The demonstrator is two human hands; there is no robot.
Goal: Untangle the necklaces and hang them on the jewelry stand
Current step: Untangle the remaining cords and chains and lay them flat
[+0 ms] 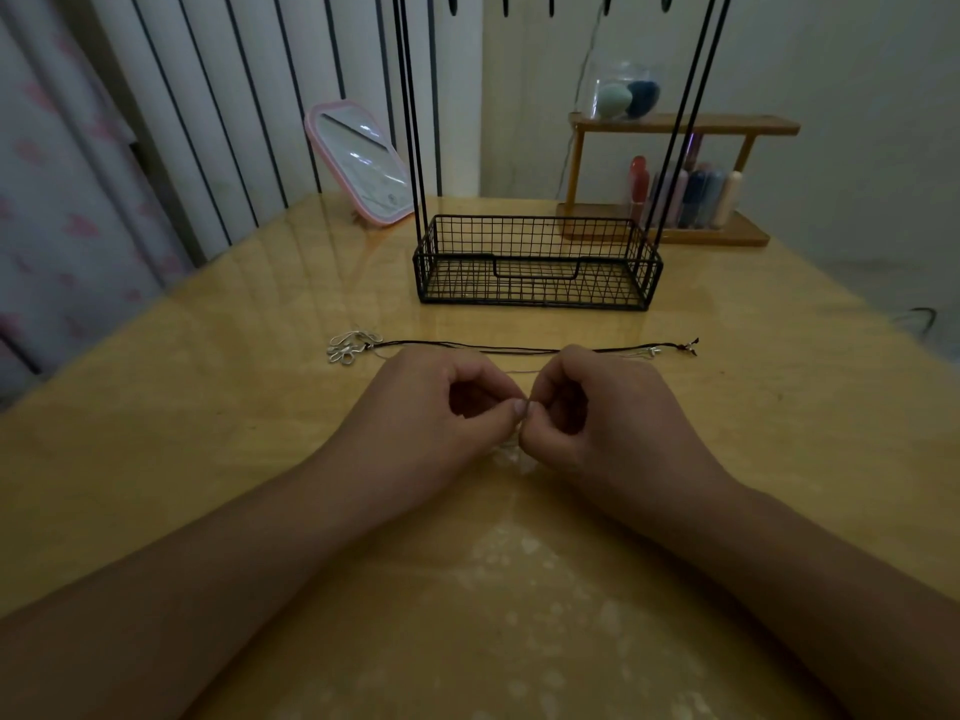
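Observation:
A black cord necklace lies stretched across the table, with a silver flower pendant at its left end and a small clasp at its right end. My left hand and my right hand meet just in front of it, fingertips together. Both pinch a thin silver chain between thumb and fingers; most of the chain is hidden by the hands. The black wire jewelry stand, with a basket base and tall posts, stands behind the cord.
A pink-framed mirror leans at the back left. A wooden rack with coloured tubes and a clear jar of sponges stands at the back right. The yellow table has its left edge near a curtain.

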